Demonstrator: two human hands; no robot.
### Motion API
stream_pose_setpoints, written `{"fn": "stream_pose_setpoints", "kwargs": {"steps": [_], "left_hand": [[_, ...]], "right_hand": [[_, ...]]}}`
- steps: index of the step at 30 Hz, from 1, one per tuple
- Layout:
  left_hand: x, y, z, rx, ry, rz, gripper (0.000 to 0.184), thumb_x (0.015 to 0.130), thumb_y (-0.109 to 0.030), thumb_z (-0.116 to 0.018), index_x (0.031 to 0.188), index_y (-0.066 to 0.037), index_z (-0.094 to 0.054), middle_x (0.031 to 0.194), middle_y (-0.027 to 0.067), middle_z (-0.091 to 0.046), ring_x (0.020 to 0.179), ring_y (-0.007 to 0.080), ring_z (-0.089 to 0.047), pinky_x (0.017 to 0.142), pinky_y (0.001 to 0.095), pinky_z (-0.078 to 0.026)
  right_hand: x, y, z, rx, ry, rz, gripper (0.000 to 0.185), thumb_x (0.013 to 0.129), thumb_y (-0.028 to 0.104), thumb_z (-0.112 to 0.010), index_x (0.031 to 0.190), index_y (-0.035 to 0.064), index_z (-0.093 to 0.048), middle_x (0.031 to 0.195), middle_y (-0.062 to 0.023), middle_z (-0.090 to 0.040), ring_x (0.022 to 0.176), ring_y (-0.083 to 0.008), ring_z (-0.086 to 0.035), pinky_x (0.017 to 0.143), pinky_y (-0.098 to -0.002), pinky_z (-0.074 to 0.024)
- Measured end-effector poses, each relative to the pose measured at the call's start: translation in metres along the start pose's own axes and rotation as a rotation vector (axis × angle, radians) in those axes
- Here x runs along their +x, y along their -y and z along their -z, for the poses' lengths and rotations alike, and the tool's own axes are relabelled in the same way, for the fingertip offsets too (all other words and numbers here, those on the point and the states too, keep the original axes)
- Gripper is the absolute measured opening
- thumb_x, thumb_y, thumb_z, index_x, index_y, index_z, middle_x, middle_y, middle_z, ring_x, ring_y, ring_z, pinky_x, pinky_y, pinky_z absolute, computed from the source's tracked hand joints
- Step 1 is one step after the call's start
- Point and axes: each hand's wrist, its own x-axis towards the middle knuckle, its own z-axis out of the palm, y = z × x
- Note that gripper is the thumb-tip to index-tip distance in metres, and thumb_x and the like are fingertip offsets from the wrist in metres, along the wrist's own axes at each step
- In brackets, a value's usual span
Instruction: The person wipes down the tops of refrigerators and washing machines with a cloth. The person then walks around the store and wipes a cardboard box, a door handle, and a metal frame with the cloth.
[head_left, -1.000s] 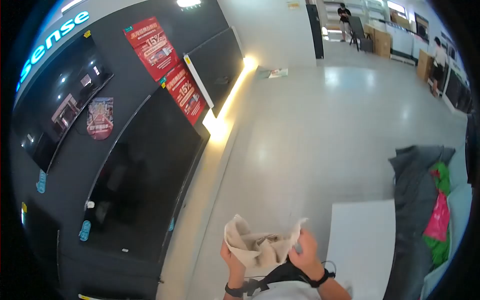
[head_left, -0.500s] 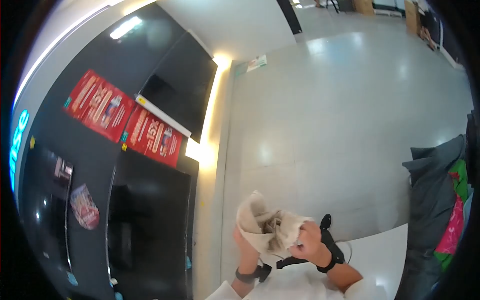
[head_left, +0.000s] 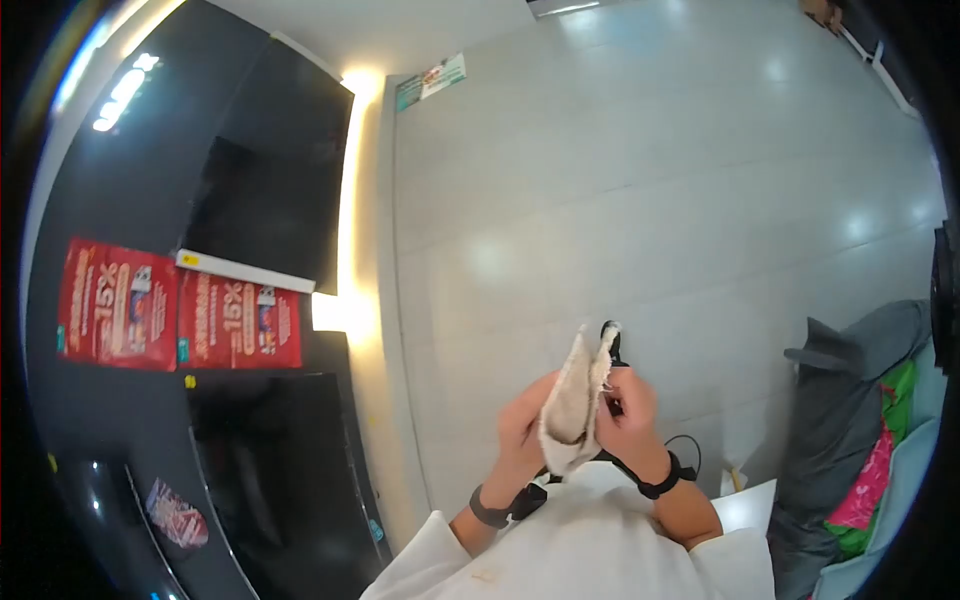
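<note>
A beige cloth (head_left: 569,408) with frayed edges is held upright in front of my body, folded into a narrow shape with a gap along its top. My left hand (head_left: 524,425) grips its left side, fingers partly hidden behind the fabric. On the other side, my right hand (head_left: 632,412) has its fingers closed on the frayed edge. Both wrists wear black bands. Just beyond the cloth, part of a black shoe (head_left: 611,332) shows on the floor.
Large black screens (head_left: 285,465) and red posters (head_left: 120,305) line the wall at left, beside a lit ledge (head_left: 365,300). Grey tiled floor (head_left: 640,200) stretches ahead. At right, dark grey fabric (head_left: 830,430) and a pink and green cloth (head_left: 868,480) lie over pale blue seats (head_left: 905,500).
The cloth has gone from spread open and bowl-like to folded narrow between my hands. My hands have come closer together, and the camera view has turned and tipped downward.
</note>
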Motion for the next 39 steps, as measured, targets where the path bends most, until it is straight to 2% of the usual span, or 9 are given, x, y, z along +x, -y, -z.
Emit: {"fn": "stream_pose_setpoints", "kwargs": {"steps": [6,9,11,13,15,21,30,33,39], "left_hand": [[0.203,0.025,-0.035,-0.119,0.089,0.064,0.042,0.094,-0.013,-0.07,0.132,0.003,-0.064,0.125,0.0134,-0.071,0.108,0.0184,-0.067,0.096,0.033,-0.052],[0.305,0.029,-0.057,-0.186,0.212,0.149,0.041,0.094,-0.013,-0.07,0.131,0.003,-0.064,0.122,0.0122,-0.072,0.106,0.0173,-0.067,0.095,0.0326,-0.052],[0.355,0.025,-0.07,-0.244,0.241,0.185,0.04,0.094,-0.013,-0.07,0.131,0.003,-0.065,0.121,0.0112,-0.072,0.106,0.0169,-0.067,0.095,0.0327,-0.052],[0.406,0.024,-0.091,-0.26,0.207,0.145,0.039,0.095,-0.013,-0.07,0.13,0.002,-0.065,0.12,0.01,-0.072,0.106,0.0163,-0.066,0.095,0.0324,-0.052],[0.457,0.026,-0.112,-0.268,0.141,0.113,0.037,0.095,-0.013,-0.069,0.128,0.002,-0.065,0.118,0.0084,-0.072,0.107,0.0153,-0.066,0.095,0.0312,-0.052],[0.62,0.025,-0.159,-0.215,-0.022,0.102,0.037,0.096,-0.013,-0.068,0.13,0.001,-0.064,0.12,0.0069,-0.07,0.109,0.0153,-0.065,0.097,0.032,-0.051],[0.836,0.012,-0.216,-0.221,-0.105,-0.001,0.035,0.096,-0.015,-0.067,0.127,0.002,-0.065,0.12,0.0073,-0.07,0.107,0.0144,-0.065,0.095,0.0313,-0.051],[0.9,0.021,-0.233,-0.169,-0.034,0.057,0.029,0.095,-0.008,-0.066,0.123,0.0,-0.068,0.114,0.0078,-0.073,0.103,0.0133,-0.067,0.091,0.0288,-0.051],[1.089,0.04,-0.27,-0.205,0.099,0.142,0.03,0.095,-0.006,-0.064,0.125,-0.001,-0.068,0.115,0.0075,-0.073,0.101,0.0143,-0.067,0.09,0.0287,-0.052]], "right_hand": [[0.173,-0.067,0.018,-0.104,0.128,-0.02,0.016,0.082,0.0,-0.071,0.093,0.0027,-0.059,0.063,-0.0086,-0.056,0.049,-0.0244,-0.055,0.048,-0.0328,-0.0441],[0.242,-0.108,0.037,-0.201,-0.011,-0.19,0.014,0.083,0.0,-0.069,0.094,0.0034,-0.06,0.063,-0.008,-0.055,0.048,-0.021,-0.054,0.048,-0.0309,-0.043],[0.295,-0.129,0.032,0.065,-0.373,-0.369,0.015,0.082,0.0,-0.067,0.095,0.0028,-0.061,0.063,-0.0076,-0.054,0.048,-0.0184,-0.052,0.048,-0.0301,-0.042],[0.336,-0.157,0.049,0.023,-0.397,-0.317,0.017,0.08,-0.001,-0.066,0.096,0.002,-0.062,0.063,-0.0074,-0.054,0.048,-0.016,-0.051,0.048,-0.029,-0.0409],[0.375,-0.193,0.073,-0.3,-0.07,-0.071,0.02,0.077,-0.002,-0.064,0.097,0.0008,-0.062,0.064,-0.0074,-0.055,0.048,-0.0138,-0.051,0.048,-0.0278,-0.0399],[0.543,-0.279,0.095,0.201,-0.128,-0.325,0.013,0.083,-0.001,-0.061,0.095,0.0005,-0.058,0.064,-0.0052,-0.054,0.047,-0.0112,-0.047,0.047,-0.0252,-0.0375],[0.75,-0.344,0.122,-0.068,0.093,0.108,0.019,0.085,0.007,-0.069,0.102,0.0015,-0.062,0.063,-0.007,-0.058,0.049,-0.0215,-0.059,0.05,-0.0318,-0.0466],[0.809,-0.389,0.119,0.121,-0.237,-0.251,0.02,0.083,0.005,-0.068,0.102,0.0018,-0.062,0.065,-0.0077,-0.06,0.052,-0.0204,-0.061,0.051,-0.0316,-0.0474],[0.953,-0.467,0.138,0.006,0.085,-0.285,0.023,0.087,0.002,-0.065,0.11,0.0005,-0.064,0.073,-0.008,-0.066,0.055,-0.0129,-0.062,0.053,-0.0264,-0.048]]}}
